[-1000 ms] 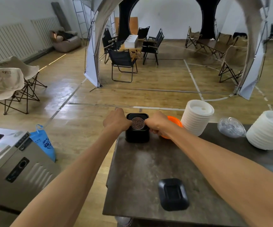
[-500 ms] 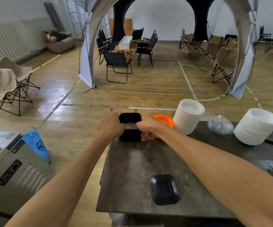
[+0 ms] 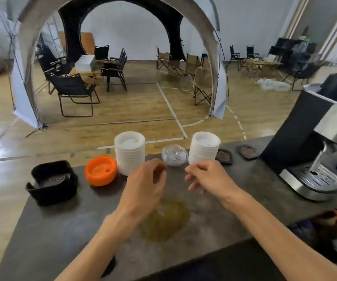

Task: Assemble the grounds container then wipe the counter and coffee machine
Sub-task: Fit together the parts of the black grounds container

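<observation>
Counter (image 3: 234, 216) is running across the whole lower view, dark stone top, and I'm standing square to it. Coffee machine (image 3: 313, 142) is sitting at the right end, drip tray facing me. Grounds container (image 3: 52, 182) is sitting at the far left end, black box with the perforated insert lying tilted inside, so I'm reading assembly as done or nearly done, can't confirm it's seated flat. Brownish spill (image 3: 164, 220) is pooling mid-counter, right under my wrists. Two stacks of white lids (image 3: 130, 153) are standing at the back edge with an orange lid (image 3: 100, 173) just beside the left stack. My left hand (image 3: 143, 185) is hovering over the spill, fingers loosely curled, holding nothing. My right hand (image 3: 206, 177) is hovering near it, fingers half open, also holding nothing. I'm judging this as the switch to the wipe step. No cloth is showing anywhere in view, so the next move is calling for finding one first, then hitting the spill, then the machine.
</observation>
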{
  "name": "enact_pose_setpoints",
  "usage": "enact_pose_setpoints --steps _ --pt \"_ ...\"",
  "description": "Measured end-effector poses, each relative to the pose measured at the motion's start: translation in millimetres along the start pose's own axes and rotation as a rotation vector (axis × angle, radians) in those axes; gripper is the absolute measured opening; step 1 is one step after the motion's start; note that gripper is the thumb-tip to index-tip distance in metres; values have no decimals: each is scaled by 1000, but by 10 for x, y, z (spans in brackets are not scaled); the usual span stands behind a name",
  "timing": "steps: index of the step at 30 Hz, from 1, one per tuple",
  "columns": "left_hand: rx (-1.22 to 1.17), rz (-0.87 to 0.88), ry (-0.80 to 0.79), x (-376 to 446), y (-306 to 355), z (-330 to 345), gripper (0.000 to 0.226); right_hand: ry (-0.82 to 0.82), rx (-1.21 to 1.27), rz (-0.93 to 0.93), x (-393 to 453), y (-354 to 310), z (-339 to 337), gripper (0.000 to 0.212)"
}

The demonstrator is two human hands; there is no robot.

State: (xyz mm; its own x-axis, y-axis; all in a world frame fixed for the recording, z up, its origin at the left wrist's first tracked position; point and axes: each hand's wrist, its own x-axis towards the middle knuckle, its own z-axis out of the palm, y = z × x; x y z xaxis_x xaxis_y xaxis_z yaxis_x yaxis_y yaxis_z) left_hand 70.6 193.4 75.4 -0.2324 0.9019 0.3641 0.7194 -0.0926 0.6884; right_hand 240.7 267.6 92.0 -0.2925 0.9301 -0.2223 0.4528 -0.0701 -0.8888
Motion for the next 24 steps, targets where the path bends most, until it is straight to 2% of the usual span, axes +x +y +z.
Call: enact_pose_setpoints --steps 5,10,15,18,21,24 --pt "20 67 -263 303 575 1199 15 212 48 128 236 705 -1108 16" --pt "316 120 -494 667 915 2245 27 265 80 167 536 1105 -1584 19" --pt "686 12 -445 946 913 2821 62 241 45 145 723 1278 -1747 17" --pt "801 20 -405 959 862 2897 60 235 22 126 808 1336 -1805 21" --pt "778 88 -382 916 819 2886 46 241 -21 87 899 1350 -1848 16" --pt "577 137 -416 909 788 2802 41 239 -107 61 1007 1354 -1876 18"
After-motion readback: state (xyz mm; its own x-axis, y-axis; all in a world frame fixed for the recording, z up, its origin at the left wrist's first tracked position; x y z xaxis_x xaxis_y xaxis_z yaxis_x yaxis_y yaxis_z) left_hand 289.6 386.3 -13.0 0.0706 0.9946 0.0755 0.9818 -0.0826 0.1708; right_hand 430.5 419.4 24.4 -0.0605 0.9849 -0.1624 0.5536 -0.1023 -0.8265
